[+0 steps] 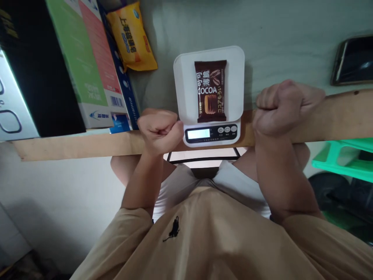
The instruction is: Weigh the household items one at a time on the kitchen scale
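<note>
1. Between the left hand (159, 130) and the right hand (287, 107): white scale (234, 99), display lit, reading not legible. Brown cocoa packet (211, 90) lies on the scale's tray, printed face up.
2. Left hand: fingers curled into a fist at the wooden table edge (72, 146), just beside the scale; contact cannot be told.
3. Right hand: likewise balled up, apart from the scale. Inside of both fists hidden.
4. Beyond left hand: yellow packet (134, 39); farther left, green-and-pink box (84, 54).
5. Beyond right hand, farther right: dark phone (355, 60).
</note>
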`<state>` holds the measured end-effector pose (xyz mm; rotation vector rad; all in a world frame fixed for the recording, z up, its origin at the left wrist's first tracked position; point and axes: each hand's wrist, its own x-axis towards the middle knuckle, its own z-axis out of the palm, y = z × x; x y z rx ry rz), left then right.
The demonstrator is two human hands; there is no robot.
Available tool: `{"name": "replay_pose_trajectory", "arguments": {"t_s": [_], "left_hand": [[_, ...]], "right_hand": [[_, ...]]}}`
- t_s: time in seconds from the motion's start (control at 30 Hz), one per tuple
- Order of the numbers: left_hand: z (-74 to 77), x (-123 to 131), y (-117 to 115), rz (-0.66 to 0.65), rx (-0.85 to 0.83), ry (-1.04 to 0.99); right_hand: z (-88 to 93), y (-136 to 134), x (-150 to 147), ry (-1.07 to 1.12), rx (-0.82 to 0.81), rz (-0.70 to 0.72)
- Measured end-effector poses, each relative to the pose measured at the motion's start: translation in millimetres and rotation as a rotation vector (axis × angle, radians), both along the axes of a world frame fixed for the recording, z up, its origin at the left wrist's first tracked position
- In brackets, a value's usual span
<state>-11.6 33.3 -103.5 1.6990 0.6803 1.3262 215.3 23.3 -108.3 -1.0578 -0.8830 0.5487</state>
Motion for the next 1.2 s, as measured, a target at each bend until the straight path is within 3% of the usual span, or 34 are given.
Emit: {"name": "replay_pose_trajectory", "arguments": {"t_s": [0.2,0.57,0.7,0.8,1.0,1.1,1.2], "left_hand": [[4.4,5.4,4.8,-0.067,0.075,-0.076],[-2.1,3.9,-1.3,0.031,-0.038,-0.062],[3.5,4.9,-2.8,0.047,-0.059,-0.021],[7.4,6.8,-4.3,0.035,-0.052,-0.038],[10.2,7.1,-4.7,0.017,-0.034,-0.043],[12.3,5.6,-5.1,0.062,-0.039,-0.025],[15.8,4.8,-6.4,0.08,-0.061,-0.005]], "right_hand": [[-3.3,2.4,4.1,-0.09,-0.059,0.008],[-10.9,2.1,5.7,-0.117,-0.035,-0.02],[-4.7,-2.2,6.7,-0.382,-0.046,-0.044],[10.1,-6.5,4.5,-0.613,-0.002,-0.051],[42.2,-15.2,-19.4,-1.094,-0.011,0.181],[43.2,-16.9,-31.4,-1.107,-0.044,0.242],[39.2,-17.3,-34.8,-0.994,-0.224,0.374]]}}
